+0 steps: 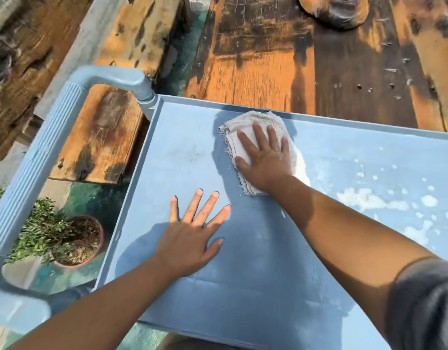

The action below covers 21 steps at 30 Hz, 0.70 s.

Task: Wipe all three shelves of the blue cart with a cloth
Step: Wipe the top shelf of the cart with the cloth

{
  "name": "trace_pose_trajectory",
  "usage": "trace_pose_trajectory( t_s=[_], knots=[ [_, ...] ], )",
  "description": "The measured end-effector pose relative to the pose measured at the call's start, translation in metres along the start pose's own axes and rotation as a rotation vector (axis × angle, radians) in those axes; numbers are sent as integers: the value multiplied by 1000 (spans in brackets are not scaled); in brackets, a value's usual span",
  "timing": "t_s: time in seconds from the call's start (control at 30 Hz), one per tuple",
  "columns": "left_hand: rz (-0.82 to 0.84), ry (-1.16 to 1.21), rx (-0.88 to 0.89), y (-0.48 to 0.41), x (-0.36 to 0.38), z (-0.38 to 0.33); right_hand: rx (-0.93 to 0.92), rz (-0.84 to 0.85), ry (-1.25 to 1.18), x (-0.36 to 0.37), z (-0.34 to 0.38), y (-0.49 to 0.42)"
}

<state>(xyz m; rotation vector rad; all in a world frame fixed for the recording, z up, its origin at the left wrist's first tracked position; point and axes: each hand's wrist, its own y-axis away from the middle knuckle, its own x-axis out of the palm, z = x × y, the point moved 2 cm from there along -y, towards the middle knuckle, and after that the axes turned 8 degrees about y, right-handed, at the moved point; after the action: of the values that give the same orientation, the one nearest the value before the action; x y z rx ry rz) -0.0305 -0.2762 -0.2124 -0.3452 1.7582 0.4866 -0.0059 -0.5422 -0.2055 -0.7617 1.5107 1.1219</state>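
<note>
Here, cart: the blue cart's top shelf (167, 147) fills the view, with its ribbed handle (48, 137) at the left.
Cloth: a frayed white cloth (255, 120) lies bunched on the shelf, near the far rim.
Right: the right hand (265, 157) presses flat on the cloth, fingers straight and spread, not curled round it.
Left: the left hand (192, 233) rests flat on bare shelf, fingers splayed, holding nothing.
Foam: white foam patches (369, 200) on the shelf's right part.
Around: weathered wooden planks (263, 59) beyond; a potted plant (66, 238) below the handle.
</note>
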Motion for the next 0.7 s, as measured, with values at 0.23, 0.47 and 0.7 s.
trace_pose_trajectory(
  t_s=[0.23,0.47,0.7],
  knots=[
    [22,2,17,-1,-4,-1,-103,-165,24,-9,-29,-4],
    [0,47,24,1,-7,-3,195,-125,-47,11,-19,25],
    [36,73,5,-1,-4,-3,293,-128,-37,37,-2,122]
  ],
)
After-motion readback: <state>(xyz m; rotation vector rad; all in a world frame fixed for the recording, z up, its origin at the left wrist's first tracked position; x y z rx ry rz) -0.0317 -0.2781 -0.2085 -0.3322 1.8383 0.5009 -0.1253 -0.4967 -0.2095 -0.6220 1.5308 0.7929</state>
